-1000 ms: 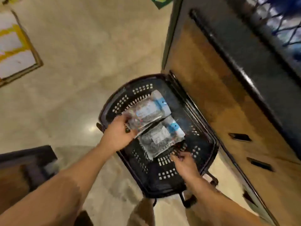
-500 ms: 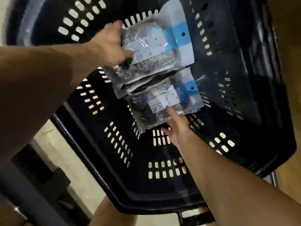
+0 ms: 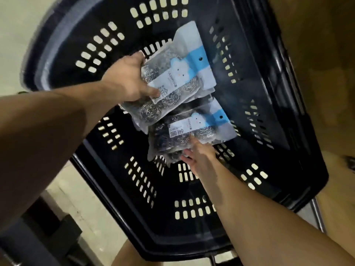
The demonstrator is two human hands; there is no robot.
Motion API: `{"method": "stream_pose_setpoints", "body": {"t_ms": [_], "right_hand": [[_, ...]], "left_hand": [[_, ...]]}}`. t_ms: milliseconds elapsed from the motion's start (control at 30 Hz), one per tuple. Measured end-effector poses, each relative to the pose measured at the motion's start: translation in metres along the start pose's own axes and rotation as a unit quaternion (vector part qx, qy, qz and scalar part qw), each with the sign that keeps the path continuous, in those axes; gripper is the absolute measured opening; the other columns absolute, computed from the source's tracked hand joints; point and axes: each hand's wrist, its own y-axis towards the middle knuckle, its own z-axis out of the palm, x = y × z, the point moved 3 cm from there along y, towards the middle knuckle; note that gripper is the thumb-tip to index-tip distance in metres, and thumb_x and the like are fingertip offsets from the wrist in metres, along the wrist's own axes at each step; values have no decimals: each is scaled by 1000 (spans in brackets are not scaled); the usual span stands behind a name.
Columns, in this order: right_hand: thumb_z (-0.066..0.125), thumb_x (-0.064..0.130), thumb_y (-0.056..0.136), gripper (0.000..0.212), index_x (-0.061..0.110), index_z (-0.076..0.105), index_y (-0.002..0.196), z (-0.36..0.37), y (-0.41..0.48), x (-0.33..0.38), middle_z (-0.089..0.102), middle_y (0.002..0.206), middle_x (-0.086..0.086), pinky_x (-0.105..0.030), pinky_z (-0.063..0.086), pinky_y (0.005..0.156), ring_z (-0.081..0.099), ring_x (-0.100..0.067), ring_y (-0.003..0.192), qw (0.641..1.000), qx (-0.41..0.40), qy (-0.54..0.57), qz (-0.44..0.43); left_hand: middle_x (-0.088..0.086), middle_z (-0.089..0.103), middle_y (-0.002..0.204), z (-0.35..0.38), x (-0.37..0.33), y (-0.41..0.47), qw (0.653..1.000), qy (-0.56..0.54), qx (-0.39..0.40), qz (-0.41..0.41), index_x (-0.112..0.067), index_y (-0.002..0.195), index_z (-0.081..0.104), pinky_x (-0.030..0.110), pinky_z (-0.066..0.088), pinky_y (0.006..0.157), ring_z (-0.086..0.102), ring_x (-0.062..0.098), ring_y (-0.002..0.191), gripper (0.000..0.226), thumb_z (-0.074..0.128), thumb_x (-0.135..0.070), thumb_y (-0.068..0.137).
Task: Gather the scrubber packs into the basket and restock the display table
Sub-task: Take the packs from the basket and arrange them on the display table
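Note:
A black slotted basket (image 3: pixel 119 169) fills most of the view. Inside it my left hand (image 3: pixel 128 81) grips the upper stack of scrubber packs (image 3: pixel 178 81), thumb over the label and fingers behind; the packs are clear bags of steel wool with blue and white headers. Just below lies a lower scrubber pack (image 3: pixel 192 131) on the basket floor. My right hand (image 3: pixel 199 156) reaches to its near edge, with the forefinger laid on the pack and the other fingers at its underside.
A wooden cabinet side (image 3: pixel 317 54) rises right beside the basket on the right. Pale floor (image 3: pixel 15 45) shows at the upper left, and dark furniture (image 3: pixel 38 237) sits at the lower left. A metal leg of the basket stand (image 3: pixel 318 215) shows at the lower right.
The camera has dropped close over the basket. My left hand has kept its hold on the upper packs, and my right hand has stayed at the lower pack's near edge.

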Motion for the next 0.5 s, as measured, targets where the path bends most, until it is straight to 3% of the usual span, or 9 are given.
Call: {"method": "stream_pose_setpoints", "body": {"t_ms": [133, 233, 367, 433, 500], "right_hand": [[64, 25, 95, 34, 15, 49, 123, -13, -54, 6, 65, 116, -13, -43, 62, 75, 69, -29, 101, 999, -8, -19, -29], [61, 28, 97, 25, 26, 53, 121, -32, -116, 9, 68, 114, -4, -45, 59, 85, 67, -24, 103, 998, -19, 8, -61], [66, 41, 92, 36, 29, 57, 125, -56, -213, 18, 72, 113, -3, -38, 60, 75, 69, -23, 100, 992, -10, -15, -123], [63, 36, 95, 27, 27, 62, 120, -68, -272, 28, 74, 110, -2, -39, 59, 80, 70, -24, 98, 986, 5, -17, -164], [60, 32, 97, 25, 25, 62, 122, -81, -334, 36, 72, 115, 1, -43, 55, 93, 69, -21, 103, 977, 28, -22, -210]], "left_hand": [[-1, 55, 100, -22, -1, -44, 1000, -20, -6, -6, -21, 107, 42, 36, 42, 79, 53, 23, 93, 64, 88, -39, 67], [0, 60, 103, -53, -6, -90, 997, -66, -29, 3, -16, 118, 46, 35, 46, 84, 58, 25, 96, 73, 90, -39, 65], [-1, 64, 118, -109, -22, -172, 977, -206, -55, -15, -16, 133, 46, 33, 50, 86, 65, 21, 99, 94, 95, -39, 56], [-3, 67, 113, -141, -35, -216, 961, -268, -71, -12, -23, 128, 49, 30, 51, 75, 67, 16, 87, 82, 94, -33, 61], [2, 72, 108, -173, -50, -258, 944, -321, -80, 5, -32, 113, 53, 39, 58, 69, 72, 23, 82, 60, 91, -34, 66]]}}
